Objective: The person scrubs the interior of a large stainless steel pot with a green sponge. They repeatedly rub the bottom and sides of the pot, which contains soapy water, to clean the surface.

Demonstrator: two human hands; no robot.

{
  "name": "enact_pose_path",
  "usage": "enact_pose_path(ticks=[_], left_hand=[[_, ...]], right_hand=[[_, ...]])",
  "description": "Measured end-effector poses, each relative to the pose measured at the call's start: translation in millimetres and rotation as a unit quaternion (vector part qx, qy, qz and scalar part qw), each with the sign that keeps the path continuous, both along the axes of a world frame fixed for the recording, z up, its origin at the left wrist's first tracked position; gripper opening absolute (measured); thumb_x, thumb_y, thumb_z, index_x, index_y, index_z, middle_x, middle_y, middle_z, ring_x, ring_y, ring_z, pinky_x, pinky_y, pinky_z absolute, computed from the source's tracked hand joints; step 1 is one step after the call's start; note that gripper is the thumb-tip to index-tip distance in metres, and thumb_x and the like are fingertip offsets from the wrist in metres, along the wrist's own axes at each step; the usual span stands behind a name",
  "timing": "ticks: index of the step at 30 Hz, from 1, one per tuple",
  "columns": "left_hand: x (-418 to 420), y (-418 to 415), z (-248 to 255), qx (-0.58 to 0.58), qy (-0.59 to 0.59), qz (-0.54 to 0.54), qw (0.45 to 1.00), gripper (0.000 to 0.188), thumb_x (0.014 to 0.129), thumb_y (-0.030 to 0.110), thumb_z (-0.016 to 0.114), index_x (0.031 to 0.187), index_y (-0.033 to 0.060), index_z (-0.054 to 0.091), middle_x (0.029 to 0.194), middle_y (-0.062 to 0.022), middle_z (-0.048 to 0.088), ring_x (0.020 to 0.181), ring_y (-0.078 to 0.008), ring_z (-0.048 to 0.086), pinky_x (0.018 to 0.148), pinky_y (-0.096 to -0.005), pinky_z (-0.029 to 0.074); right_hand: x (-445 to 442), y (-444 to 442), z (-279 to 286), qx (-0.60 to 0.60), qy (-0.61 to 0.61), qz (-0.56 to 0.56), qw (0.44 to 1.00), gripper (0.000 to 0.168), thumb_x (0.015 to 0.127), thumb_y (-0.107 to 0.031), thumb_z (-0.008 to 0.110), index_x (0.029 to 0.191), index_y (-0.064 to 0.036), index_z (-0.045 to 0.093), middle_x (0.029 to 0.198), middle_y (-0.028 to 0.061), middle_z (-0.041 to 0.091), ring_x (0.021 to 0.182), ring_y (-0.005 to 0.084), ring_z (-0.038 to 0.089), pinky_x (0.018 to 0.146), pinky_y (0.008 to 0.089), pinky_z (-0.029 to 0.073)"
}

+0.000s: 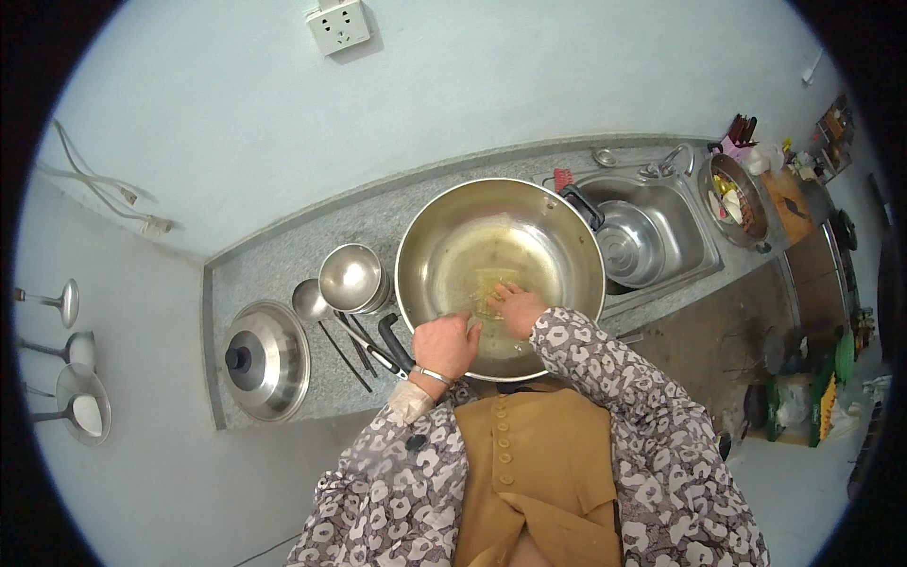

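A large two-handled metal wok rests on the stone counter in front of me, with some yellowish liquid at its bottom. My right hand reaches into the wok, its spread fingers at the liquid; whether it holds anything small there, I cannot tell. My left hand, with a bracelet at the wrist, lies over the near left rim, fingers bent inward; its grip on the rim is partly hidden. Beside the wok on the left stand stacked metal bowls and a ladle.
A domed lid and dark chopsticks lie left. A steel sink holding a metal basin is right, then a pan of food, a knife block and a cutting board.
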State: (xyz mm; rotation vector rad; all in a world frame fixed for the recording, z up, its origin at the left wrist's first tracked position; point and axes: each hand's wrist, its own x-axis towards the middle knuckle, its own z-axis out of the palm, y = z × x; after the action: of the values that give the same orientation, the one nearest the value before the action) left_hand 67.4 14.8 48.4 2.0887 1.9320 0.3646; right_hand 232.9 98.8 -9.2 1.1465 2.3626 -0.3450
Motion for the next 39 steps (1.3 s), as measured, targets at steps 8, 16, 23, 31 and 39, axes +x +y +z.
enact_pose_path(ticks=[8, 16, 23, 31, 39], left_hand=[[-2, -2, 3, 0.002, 0.004, -0.024, 1.0, 0.026, 0.083, 0.032, 0.064, 0.096, 0.0109, 0.07, 0.071, -0.0151, 0.067, 0.065, -0.0332, 0.066, 0.059, -0.0435, 0.051], [-1, -3, 4, 0.008, -0.008, -0.027, 1.0, 0.026, 0.083, 0.031, 0.064, 0.097, 0.0101, 0.07, 0.073, -0.0146, 0.068, 0.066, -0.033, 0.066, 0.06, -0.0438, 0.051], [0, 0, 0, 0.013, -0.021, -0.006, 1.0, 0.025, 0.084, 0.03, 0.064, 0.099, 0.0106, 0.069, 0.072, -0.0114, 0.068, 0.068, -0.032, 0.066, 0.062, -0.0434, 0.051], [2, 0, -3, 0.034, -0.008, 0.035, 0.999, 0.034, 0.082, 0.026, 0.066, 0.113, 0.0126, 0.062, 0.084, -0.0098, 0.07, 0.073, -0.0306, 0.067, 0.064, -0.0421, 0.052], [6, -1, 6, 0.059, -0.052, 0.034, 0.996, 0.029, 0.082, 0.022, 0.067, 0.108, 0.0106, 0.062, 0.085, -0.0105, 0.069, 0.072, -0.0299, 0.067, 0.063, -0.0398, 0.051]], right_hand=[[6, -20, 16, 0.005, 0.025, 0.009, 1.0, 0.044, 0.08, -0.015, 0.062, 0.124, -0.011, 0.057, 0.133, 0.0143, 0.049, 0.119, 0.031, 0.053, 0.09, 0.0416, 0.049], [-1, -20, -17, 0.174, 0.125, 0.048, 0.976, 0.015, 0.075, -0.014, 0.062, 0.084, -0.006, 0.071, 0.083, 0.011, 0.068, 0.079, 0.0273, 0.068, 0.067, 0.0373, 0.055], [2, -12, -19, 0.149, 0.158, 0.068, 0.974, 0.014, 0.074, -0.014, 0.063, 0.085, -0.008, 0.071, 0.076, 0.0125, 0.068, 0.076, 0.0285, 0.068, 0.065, 0.0419, 0.053], [0, -4, 5, 0.015, 0.485, -0.213, 0.848, 0.021, 0.08, -0.016, 0.056, 0.095, -0.004, 0.063, 0.083, 0.0196, 0.066, 0.079, 0.0402, 0.063, 0.069, 0.0452, 0.05], [-5, 9, -33, -0.346, 0.624, -0.302, 0.633, 0.022, 0.085, -0.012, 0.049, 0.1, 0.0, 0.06, 0.087, 0.009, 0.065, 0.078, 0.0159, 0.06, 0.07, 0.0309, 0.047]])
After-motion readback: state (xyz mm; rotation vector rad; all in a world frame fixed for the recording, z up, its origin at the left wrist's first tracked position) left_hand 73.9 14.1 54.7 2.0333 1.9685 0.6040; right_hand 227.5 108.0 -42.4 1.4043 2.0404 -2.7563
